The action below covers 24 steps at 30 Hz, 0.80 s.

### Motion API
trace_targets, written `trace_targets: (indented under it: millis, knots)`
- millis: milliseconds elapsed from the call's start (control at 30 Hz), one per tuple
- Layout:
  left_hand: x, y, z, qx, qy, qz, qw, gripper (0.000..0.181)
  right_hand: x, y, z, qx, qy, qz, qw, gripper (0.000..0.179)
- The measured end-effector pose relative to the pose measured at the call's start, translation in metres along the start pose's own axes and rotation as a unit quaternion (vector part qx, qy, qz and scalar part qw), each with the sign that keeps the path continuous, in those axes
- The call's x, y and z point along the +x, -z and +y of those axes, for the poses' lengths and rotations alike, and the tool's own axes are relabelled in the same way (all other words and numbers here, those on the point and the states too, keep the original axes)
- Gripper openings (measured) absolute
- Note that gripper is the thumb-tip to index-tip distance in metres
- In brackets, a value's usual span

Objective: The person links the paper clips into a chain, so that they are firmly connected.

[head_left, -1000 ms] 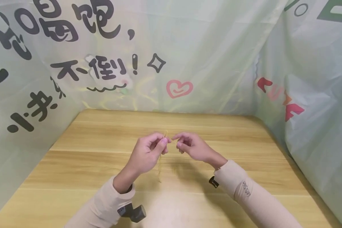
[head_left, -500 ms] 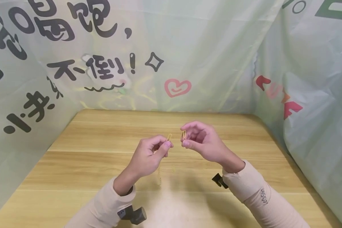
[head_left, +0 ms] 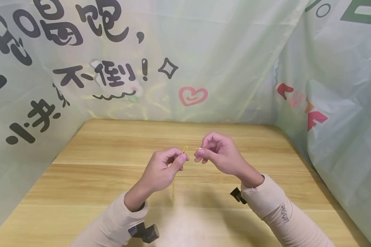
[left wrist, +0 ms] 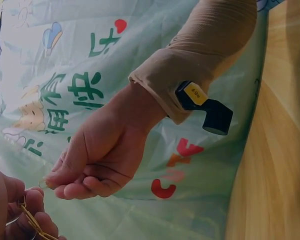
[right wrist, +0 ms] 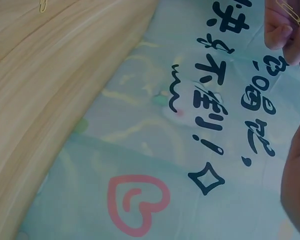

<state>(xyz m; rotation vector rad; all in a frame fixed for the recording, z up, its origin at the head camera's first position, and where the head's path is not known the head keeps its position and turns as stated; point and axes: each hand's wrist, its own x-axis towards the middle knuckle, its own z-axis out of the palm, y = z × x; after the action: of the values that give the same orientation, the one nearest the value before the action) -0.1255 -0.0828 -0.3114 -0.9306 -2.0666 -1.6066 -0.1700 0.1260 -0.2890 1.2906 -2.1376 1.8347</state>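
My left hand [head_left: 162, 169] pinches a yellow paper clip [head_left: 185, 150] between thumb and index finger, its loop standing up past the fingertips. From that hand hangs a chain of linked paper clips [left wrist: 32, 220], its lower end [head_left: 173, 194] dangling over the table in the head view. A little to the right, my right hand [head_left: 222, 154] pinches a single yellow paper clip [head_left: 199, 148], which points sideways toward the left hand. A small gap separates the two clips in the head view.
One loose yellow paper clip [head_left: 188, 184] lies on the wooden table [head_left: 111, 188] below the hands. Printed cloth [head_left: 228, 61] encloses the table at the back and sides. A black wrist camera [head_left: 143, 232] sits by the left cuff.
My right hand has drawn back to the right and turned its paper clip from upright to sideways. The left hand stays nearly in place, still gripping its clip and chain.
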Motion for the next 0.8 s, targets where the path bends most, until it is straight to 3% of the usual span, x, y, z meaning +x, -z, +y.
trace_targets:
  millis: [167, 300, 400, 500, 567, 667, 800]
  knots:
    - [-0.001, 0.000, -0.002, 0.000, 0.005, -0.002, 1.0000, 0.014, 0.000, -0.001, 0.002, -0.010, 0.022, 0.022, 0.9995, 0.010]
    - [-0.001, 0.000, -0.003, 0.003, 0.014, -0.002, 0.9999, 0.013, 0.000, -0.002, 0.001, 0.021, 0.014, 0.042, 0.9988, 0.006]
    - [0.000, 0.000, -0.002, 0.008, 0.019, -0.002, 0.9998, 0.013, -0.001, -0.002, 0.000, 0.045, 0.013, 0.051, 0.9976, 0.013]
    - [0.000, -0.001, -0.002, 0.013, 0.014, -0.001, 0.9998, 0.013, -0.001, -0.002, 0.000, 0.038, 0.027, 0.056, 0.9973, 0.011]
    - [0.001, -0.002, -0.003, 0.019, -0.007, 0.001, 0.9998, 0.013, -0.001, -0.002, -0.001, 0.027, 0.038, 0.061, 0.9970, 0.015]
    - [0.003, -0.005, -0.007, 0.039, -0.067, 0.008, 0.9969, 0.013, -0.002, -0.003, -0.003, 0.015, 0.038, 0.069, 0.9968, 0.023]
    - [0.006, -0.009, -0.013, 0.072, -0.142, 0.020, 0.9871, 0.016, -0.001, -0.005, -0.008, 0.045, 0.011, 0.065, 0.9968, 0.006]
